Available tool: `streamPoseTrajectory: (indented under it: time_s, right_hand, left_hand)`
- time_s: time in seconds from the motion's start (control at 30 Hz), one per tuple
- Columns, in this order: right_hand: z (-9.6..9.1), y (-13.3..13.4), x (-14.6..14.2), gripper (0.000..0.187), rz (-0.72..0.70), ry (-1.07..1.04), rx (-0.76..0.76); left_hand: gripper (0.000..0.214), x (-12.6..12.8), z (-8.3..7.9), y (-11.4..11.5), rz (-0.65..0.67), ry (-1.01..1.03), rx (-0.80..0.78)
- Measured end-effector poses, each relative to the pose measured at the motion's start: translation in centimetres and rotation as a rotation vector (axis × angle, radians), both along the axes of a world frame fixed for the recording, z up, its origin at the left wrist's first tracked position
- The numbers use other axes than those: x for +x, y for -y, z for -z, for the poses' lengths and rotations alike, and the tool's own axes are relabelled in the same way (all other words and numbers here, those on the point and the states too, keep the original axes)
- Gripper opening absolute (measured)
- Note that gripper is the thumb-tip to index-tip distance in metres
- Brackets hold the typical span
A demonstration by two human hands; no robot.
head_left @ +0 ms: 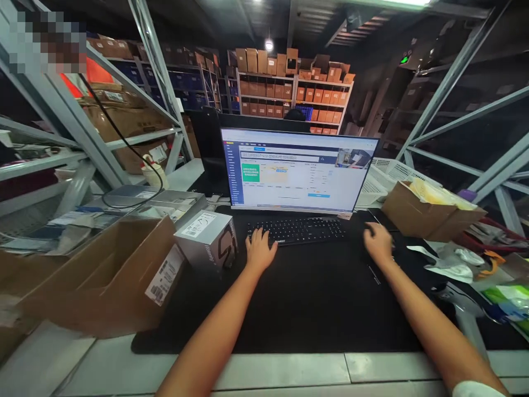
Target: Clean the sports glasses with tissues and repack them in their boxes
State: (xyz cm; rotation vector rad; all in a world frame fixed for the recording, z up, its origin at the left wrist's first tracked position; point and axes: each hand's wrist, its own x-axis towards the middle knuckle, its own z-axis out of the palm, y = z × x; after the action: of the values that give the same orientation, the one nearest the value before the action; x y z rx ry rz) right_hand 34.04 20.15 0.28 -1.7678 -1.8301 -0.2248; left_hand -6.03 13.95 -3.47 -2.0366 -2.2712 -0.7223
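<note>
My left hand (260, 250) rests with spread fingers on the left end of a black keyboard (306, 229). Right of the keyboard, my right hand (378, 242) is curled low over the black desk mat (314, 298). Whatever lies under its palm is dark and mostly hidden. Behind the keyboard stands a lit monitor (297, 171) showing a web page with a search bar and a green block. A grey and white printed box (206, 240) stands upright just left of my left hand, apart from it.
An open cardboard bin (111, 275) with a label sits at the left. On the right are a barcode scanner (460, 309), crumpled plastic packaging (450, 262), a filled carton (421, 212) and a white basket (372, 187). Metal frame posts flank the desk; box-laden shelves (268, 88) stand behind.
</note>
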Motion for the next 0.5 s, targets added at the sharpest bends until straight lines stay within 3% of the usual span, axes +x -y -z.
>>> streamPoseTrajectory:
  time_s: [0.13,0.23,0.33,0.5]
  right_hand:
    - [1.0,1.9,-11.3,0.038,-0.402,0.095,-0.065]
    - [1.3,2.1,-15.8,0.037,-0.493,0.115,-0.062]
    - [0.0,0.6,-13.3,0.035,-0.382,0.097,-0.061]
    - [-0.9,-1.0,0.4,0.044,0.095,0.044,-0.078]
  left_hand:
    - [0.054,0.0,0.1,0.0,0.003,0.001,0.0]
    - [0.054,-0.1,0.1,0.2,-0.002,-0.012,0.003]
    - [0.054,-0.2,0.2,0.2,0.006,-0.025,0.0]
    - [0.053,-0.2,0.3,-0.1,0.001,-0.021,0.002]
